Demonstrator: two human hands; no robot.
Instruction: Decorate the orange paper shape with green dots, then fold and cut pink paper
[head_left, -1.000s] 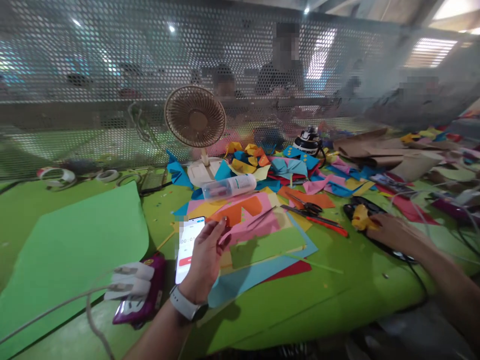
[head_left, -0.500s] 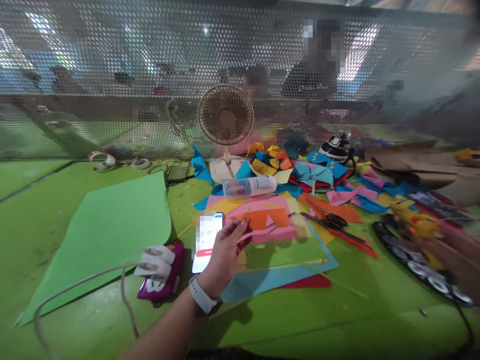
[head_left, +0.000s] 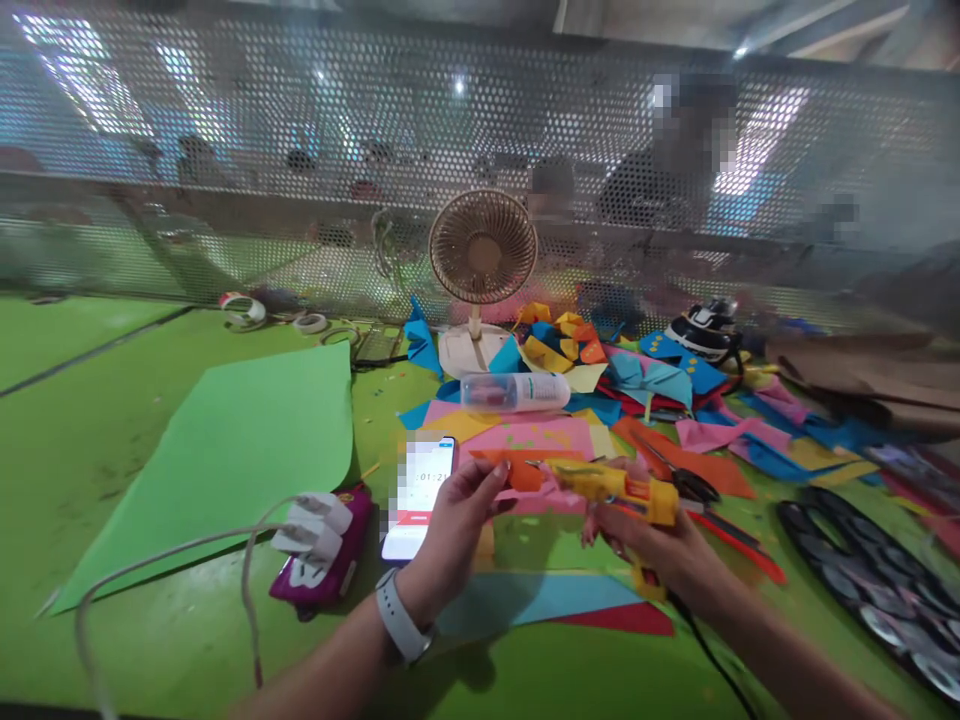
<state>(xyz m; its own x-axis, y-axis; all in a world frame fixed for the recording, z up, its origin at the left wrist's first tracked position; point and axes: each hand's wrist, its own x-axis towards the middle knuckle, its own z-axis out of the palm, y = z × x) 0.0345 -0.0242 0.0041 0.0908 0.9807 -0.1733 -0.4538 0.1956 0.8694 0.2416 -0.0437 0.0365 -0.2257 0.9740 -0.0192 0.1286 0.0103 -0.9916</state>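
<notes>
My left hand (head_left: 469, 515), with a pale watch strap at the wrist, pinches the left end of an orange paper piece (head_left: 526, 474). In my right hand (head_left: 652, 535) is a yellow glue gun (head_left: 611, 484), its cord trailing down toward me. The gun's nozzle points left, close to the orange paper; whether it touches I cannot tell. Underneath lie sheets of pink, green and blue paper (head_left: 547, 597). Just left of my left hand a lit phone (head_left: 417, 505) shows a running-timer style number.
A purple power strip (head_left: 349, 550) with white plugs and cables lies left, near a large green sheet (head_left: 247, 440). Behind are a fan (head_left: 484, 250), a clear bottle (head_left: 516, 392) and folded papers. Scissors (head_left: 686, 480) and a black palette-shaped tray (head_left: 862, 570) lie right.
My right hand has come in from the right with the glue gun, up to the orange paper. My left hand keeps its pinch. The view has shifted slightly left.
</notes>
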